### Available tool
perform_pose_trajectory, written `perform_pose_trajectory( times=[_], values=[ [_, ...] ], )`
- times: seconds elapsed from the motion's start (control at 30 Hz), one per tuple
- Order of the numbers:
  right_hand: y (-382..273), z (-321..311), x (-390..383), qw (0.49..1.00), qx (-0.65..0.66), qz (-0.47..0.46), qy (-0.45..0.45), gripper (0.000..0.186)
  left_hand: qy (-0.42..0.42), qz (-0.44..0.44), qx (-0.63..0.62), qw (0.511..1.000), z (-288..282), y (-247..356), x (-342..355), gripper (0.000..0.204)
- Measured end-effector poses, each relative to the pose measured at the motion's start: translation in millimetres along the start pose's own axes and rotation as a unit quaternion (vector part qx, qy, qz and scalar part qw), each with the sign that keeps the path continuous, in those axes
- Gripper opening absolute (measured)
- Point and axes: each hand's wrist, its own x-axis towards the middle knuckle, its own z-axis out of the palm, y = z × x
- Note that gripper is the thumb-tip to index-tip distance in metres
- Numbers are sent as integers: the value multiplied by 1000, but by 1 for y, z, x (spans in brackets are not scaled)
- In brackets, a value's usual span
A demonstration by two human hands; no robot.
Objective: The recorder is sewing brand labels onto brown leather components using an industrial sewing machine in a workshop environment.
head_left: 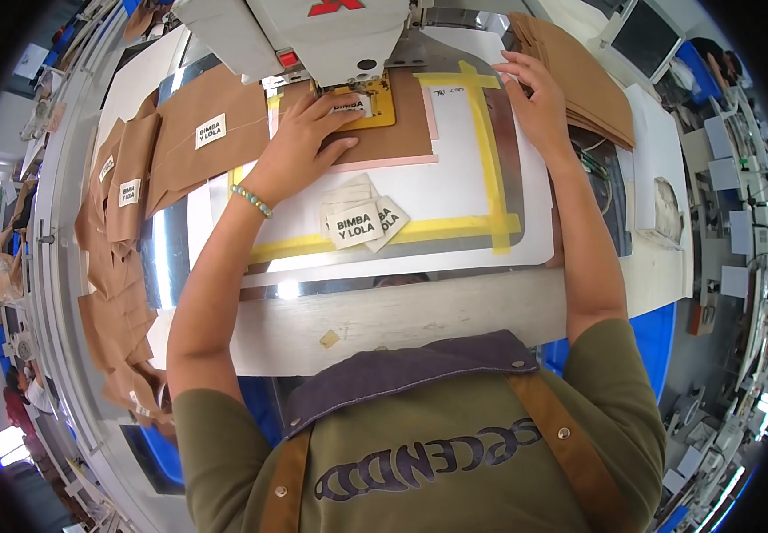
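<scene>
- Left hand [299, 142]: fingers loosely spread on the brown panel [409, 142], not pinching anything. Tips are right by the yellow frame [385, 108], so it's tight in there.
- That panel lies on the white board [459, 188], partly under the machine head [313, 40].
- Right hand [533, 93]: fingers half bent and apart near the board's far right corner, brown stack [584, 84] just beside it. Can't tell if the tips touch anything.
- Clear stretch right of the loose labels [354, 224], out to the yellow tape [493, 178].
- Labelled brown pieces [175, 147] crowd the left side.
- Pale tabletop [419, 311] up front, monitor [646, 37] upper right.
</scene>
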Motion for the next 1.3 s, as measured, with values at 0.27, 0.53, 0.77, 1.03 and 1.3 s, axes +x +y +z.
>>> perform_pose_trajectory(
  times=[0.27,0.53,0.77,1.03,1.3],
  values=[
    [2,0,1,1000,11,22,-9,22,-2,-1,7,1000,2,-4,0,33],
    [1,0,-1,1000,-18,6,-8,22,-41,-20,-11,999,-3,-6,3,38],
    [-4,1,-2,1000,0,10,-22,21,-10,-41,-23,999,1,-16,4,41],
    [-13,1,-6,995,-4,-68,-66,24,45,-108,-39,992,-12,-30,-15,71],
    [-64,26,-19,945,-70,-164,-274,42,-35,-118,-30,992,-38,-72,-46,75]
  ],
)
